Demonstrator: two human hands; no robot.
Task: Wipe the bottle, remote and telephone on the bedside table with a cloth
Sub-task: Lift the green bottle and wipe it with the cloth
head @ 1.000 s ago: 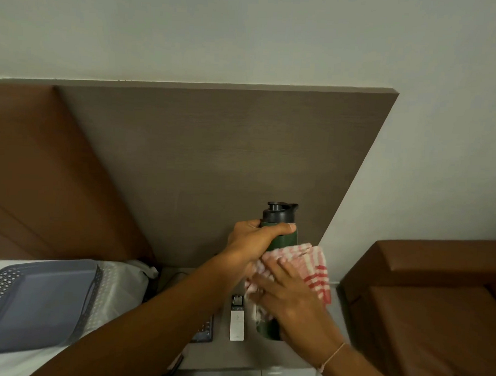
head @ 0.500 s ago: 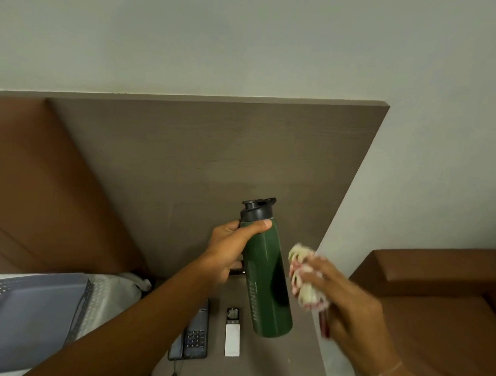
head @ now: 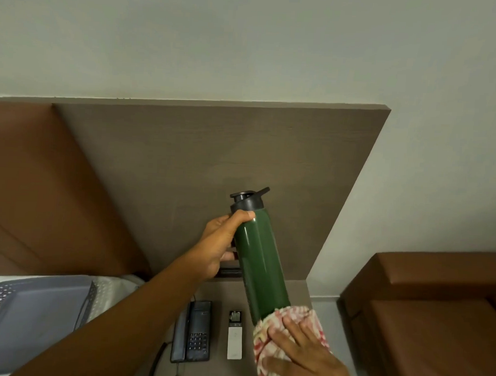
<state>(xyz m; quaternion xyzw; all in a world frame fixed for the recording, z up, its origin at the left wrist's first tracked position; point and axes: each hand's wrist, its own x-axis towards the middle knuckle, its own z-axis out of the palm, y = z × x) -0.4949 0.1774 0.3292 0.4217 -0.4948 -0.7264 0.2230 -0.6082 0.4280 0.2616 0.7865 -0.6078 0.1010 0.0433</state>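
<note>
Your right hand [head: 304, 358] has come back to the bottle [head: 259, 262]: half a second ago it hovered off to the side with the cloth [head: 288, 346] bunched up, and now it cups the cloth around the bottle's base. Your left hand [head: 220, 243] keeps its fingers closed around the bottle just below the dark cap, holding it lifted above the table [head: 219, 368] and tilted, cap leaning away from you. This looks like the bottom end getting its wipe, so the bottle step is probably near its finish.

The bottle is a smooth, glossy green cylinder with a black flip-top lid; expect it to be slick under the cloth. The cloth is soft, red-and-white checked, crumpled. On the matte brown table lie the telephone [head: 193, 332], dark and keypadded with a cord, and just beside it the remote [head: 235, 336], a slim white bar. Neither has been reached yet.
</note>
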